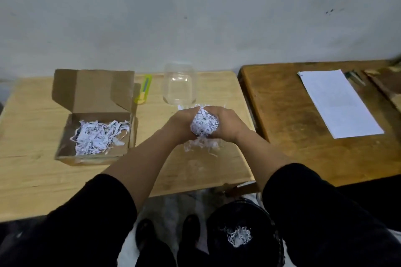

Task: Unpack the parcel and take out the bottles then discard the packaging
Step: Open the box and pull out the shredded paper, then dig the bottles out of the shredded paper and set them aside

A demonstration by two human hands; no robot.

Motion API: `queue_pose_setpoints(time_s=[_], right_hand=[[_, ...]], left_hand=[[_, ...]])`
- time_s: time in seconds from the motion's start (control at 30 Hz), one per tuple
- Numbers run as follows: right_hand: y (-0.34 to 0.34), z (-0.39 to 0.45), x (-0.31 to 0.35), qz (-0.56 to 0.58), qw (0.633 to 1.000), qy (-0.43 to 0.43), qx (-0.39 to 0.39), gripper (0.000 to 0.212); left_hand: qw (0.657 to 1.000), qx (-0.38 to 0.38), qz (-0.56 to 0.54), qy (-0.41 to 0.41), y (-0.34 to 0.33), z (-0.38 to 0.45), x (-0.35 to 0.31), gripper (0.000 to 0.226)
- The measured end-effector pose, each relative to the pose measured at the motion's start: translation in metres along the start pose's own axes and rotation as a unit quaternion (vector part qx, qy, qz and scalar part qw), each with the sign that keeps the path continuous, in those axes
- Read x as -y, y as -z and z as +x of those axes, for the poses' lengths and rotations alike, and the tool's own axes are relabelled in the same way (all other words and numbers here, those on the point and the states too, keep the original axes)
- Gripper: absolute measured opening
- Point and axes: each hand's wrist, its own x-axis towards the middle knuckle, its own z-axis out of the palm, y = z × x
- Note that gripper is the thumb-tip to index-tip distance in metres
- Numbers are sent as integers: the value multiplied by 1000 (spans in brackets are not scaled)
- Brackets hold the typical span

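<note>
An open cardboard box (65,154) sits at the left of the light wooden table, its lid up, with white shredded paper (98,137) inside. A clear plastic bottle (179,84) stands near the table's back edge. Just in front of it, my left hand (181,121) and my right hand (226,123) together grip a wad of shredded paper (204,124) held above the table. Loose shreds (201,144) lie on the table under the wad.
A yellow-green utility knife (143,89) lies between box and bottle. A black waste bin (243,234) with some shreds inside stands on the floor below the table's front edge. A darker table (293,136) to the right carries a white paper sheet (338,103).
</note>
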Motion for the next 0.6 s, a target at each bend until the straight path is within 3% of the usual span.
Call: queue_pose_setpoints(time_s=[0.13, 0.3, 0.47, 0.53, 0.6], right_hand=[[-29, 4, -16, -7, 1000, 3, 8, 56], [-57, 3, -39, 15, 1000, 6, 16, 75], [-54, 2, -52, 3, 998, 55, 30, 88], [-45, 1, -52, -2, 998, 61, 5, 79], [-40, -2, -51, -11, 995, 74, -69, 63]], left_hand=[[1000, 14, 6, 18, -30, 4, 23, 73], [998, 17, 12, 52, -56, 1, 49, 91], [1000, -20, 10, -8, -50, -7, 58, 95], [998, -49, 29, -33, -42, -12, 59, 95], [988, -103, 75, -83, -36, -16, 60, 85]])
